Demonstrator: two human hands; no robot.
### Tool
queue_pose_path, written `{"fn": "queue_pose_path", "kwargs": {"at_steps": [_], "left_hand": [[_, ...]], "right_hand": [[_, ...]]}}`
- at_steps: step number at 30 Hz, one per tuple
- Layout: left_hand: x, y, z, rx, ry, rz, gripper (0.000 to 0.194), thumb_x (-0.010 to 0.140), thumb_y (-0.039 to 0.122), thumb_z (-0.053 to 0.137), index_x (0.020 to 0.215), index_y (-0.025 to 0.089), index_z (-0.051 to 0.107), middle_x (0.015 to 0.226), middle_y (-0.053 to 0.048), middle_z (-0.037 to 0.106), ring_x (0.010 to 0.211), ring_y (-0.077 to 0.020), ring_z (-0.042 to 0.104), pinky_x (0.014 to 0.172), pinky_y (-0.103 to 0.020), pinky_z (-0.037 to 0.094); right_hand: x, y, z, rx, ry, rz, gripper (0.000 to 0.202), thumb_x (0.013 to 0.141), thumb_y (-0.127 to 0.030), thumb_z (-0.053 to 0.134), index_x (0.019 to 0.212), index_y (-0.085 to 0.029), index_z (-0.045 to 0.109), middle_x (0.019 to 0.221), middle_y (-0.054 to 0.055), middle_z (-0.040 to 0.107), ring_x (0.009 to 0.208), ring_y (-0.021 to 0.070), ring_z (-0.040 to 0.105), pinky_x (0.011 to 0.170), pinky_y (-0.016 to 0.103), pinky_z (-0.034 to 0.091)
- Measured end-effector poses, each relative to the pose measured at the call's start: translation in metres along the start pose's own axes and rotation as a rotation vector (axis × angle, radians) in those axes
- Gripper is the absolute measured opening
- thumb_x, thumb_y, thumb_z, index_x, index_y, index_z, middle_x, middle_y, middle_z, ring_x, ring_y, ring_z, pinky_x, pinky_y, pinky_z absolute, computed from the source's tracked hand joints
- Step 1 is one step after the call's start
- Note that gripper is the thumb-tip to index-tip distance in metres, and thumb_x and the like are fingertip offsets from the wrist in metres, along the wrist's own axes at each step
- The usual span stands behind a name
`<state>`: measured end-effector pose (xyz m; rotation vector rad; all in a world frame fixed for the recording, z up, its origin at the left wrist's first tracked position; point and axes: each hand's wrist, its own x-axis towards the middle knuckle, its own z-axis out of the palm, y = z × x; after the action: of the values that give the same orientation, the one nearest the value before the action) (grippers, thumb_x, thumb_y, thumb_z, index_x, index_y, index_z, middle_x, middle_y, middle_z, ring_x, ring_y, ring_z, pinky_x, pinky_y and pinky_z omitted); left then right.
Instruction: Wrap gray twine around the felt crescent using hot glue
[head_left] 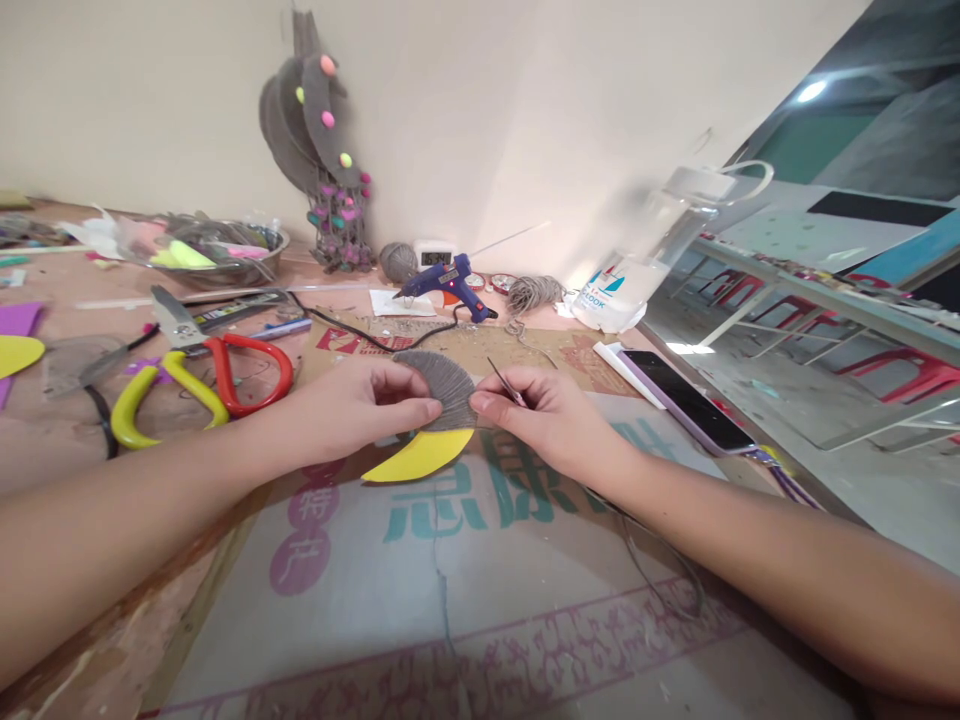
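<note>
A crescent-shaped piece (pixel 450 395) is held above the printed board; its upper part is wrapped in grey yarn and its lower tip is bare yellow. My left hand (pixel 375 405) pinches the wrapped part at its left edge, thumb in front. At the right edge, my right hand (pixel 536 415) has its thumb and fingers closed on grey yarn, with a thin dark end sticking up between the fingers. A loose loop of yarn (pixel 637 560) hangs below my right wrist onto the board.
Scissors with red and yellow handles (pixel 251 373) lie left. Behind are a blue glue gun (pixel 450 285), a yarn bundle (pixel 534 292), a small clock (pixel 435 254) and a metal bowl (pixel 262 262). At right stand a bottle (pixel 626 285) and a phone (pixel 686 398).
</note>
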<state>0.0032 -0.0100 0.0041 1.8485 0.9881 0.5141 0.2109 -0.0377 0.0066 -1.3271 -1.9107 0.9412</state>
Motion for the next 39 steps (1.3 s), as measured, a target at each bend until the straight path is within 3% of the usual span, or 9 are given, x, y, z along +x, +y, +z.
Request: {"fn": "queue_pose_path", "kwargs": {"at_steps": [6, 11, 18, 26, 31, 35, 39], "left_hand": [[-0.0001, 0.0040, -0.0030, -0.034, 0.054, 0.080, 0.028, 0.081, 0.034, 0.047, 0.061, 0.017, 0.057, 0.059, 0.003, 0.054, 0.057, -0.0087, 0.050, 0.055, -0.018, 0.040], [0.0018, 0.0001, 0.0002, -0.019, 0.030, 0.034, 0.027, 0.075, 0.042, 0.054, 0.068, 0.017, 0.057, 0.058, 0.004, 0.051, 0.050, -0.0074, 0.045, 0.044, -0.017, 0.033], [0.0008, -0.0007, -0.0002, -0.009, -0.023, 0.011, 0.028, 0.077, 0.041, 0.052, 0.064, 0.016, 0.054, 0.052, 0.006, 0.045, 0.044, -0.0055, 0.038, 0.040, -0.016, 0.028], [0.0015, -0.0017, -0.0024, -0.041, -0.060, 0.042, 0.024, 0.077, 0.038, 0.053, 0.066, 0.016, 0.056, 0.054, 0.005, 0.048, 0.047, -0.0060, 0.042, 0.043, -0.016, 0.032], [0.0016, 0.0007, -0.0009, -0.061, 0.006, 0.031, 0.024, 0.075, 0.039, 0.056, 0.068, 0.016, 0.059, 0.058, 0.004, 0.053, 0.050, -0.0074, 0.046, 0.044, -0.016, 0.035], [0.0012, 0.0036, -0.0005, -0.105, 0.010, 0.013, 0.026, 0.078, 0.036, 0.053, 0.064, 0.016, 0.059, 0.059, 0.002, 0.056, 0.052, -0.0078, 0.047, 0.045, -0.017, 0.035], [0.0015, 0.0028, -0.0022, -0.180, -0.063, -0.026, 0.027, 0.080, 0.034, 0.051, 0.061, 0.016, 0.056, 0.050, 0.005, 0.049, 0.042, -0.0052, 0.040, 0.040, -0.016, 0.030]], "right_hand": [[0.0019, 0.0007, -0.0003, 0.052, 0.015, -0.004, 0.026, 0.079, -0.039, 0.055, 0.074, -0.014, 0.058, 0.059, -0.004, 0.038, 0.054, 0.0070, 0.031, 0.049, 0.020, 0.026], [0.0019, 0.0009, -0.0003, 0.021, 0.022, -0.001, 0.028, 0.079, -0.042, 0.054, 0.075, -0.014, 0.058, 0.059, -0.004, 0.036, 0.054, 0.0075, 0.030, 0.049, 0.021, 0.025], [-0.0001, 0.0017, 0.0000, -0.014, 0.005, -0.015, 0.028, 0.080, -0.042, 0.053, 0.076, -0.014, 0.058, 0.058, -0.004, 0.034, 0.054, 0.0075, 0.029, 0.048, 0.021, 0.023], [0.0025, 0.0010, -0.0010, 0.192, -0.088, 0.008, 0.023, 0.078, -0.037, 0.056, 0.076, -0.014, 0.058, 0.058, -0.006, 0.039, 0.050, 0.0049, 0.031, 0.046, 0.019, 0.025], [0.0028, -0.0014, 0.0002, 0.252, -0.081, 0.033, 0.017, 0.079, -0.033, 0.056, 0.081, -0.016, 0.060, 0.055, -0.008, 0.037, 0.046, 0.0038, 0.029, 0.045, 0.019, 0.026], [0.0030, -0.0003, 0.0008, 0.229, -0.120, 0.048, 0.019, 0.079, -0.033, 0.055, 0.085, -0.016, 0.061, 0.063, -0.005, 0.048, 0.050, 0.0047, 0.035, 0.049, 0.019, 0.030], [0.0034, 0.0002, 0.0015, 0.226, -0.157, 0.029, 0.018, 0.080, -0.032, 0.055, 0.084, -0.015, 0.060, 0.071, -0.002, 0.054, 0.058, 0.0066, 0.042, 0.055, 0.020, 0.033]]}}
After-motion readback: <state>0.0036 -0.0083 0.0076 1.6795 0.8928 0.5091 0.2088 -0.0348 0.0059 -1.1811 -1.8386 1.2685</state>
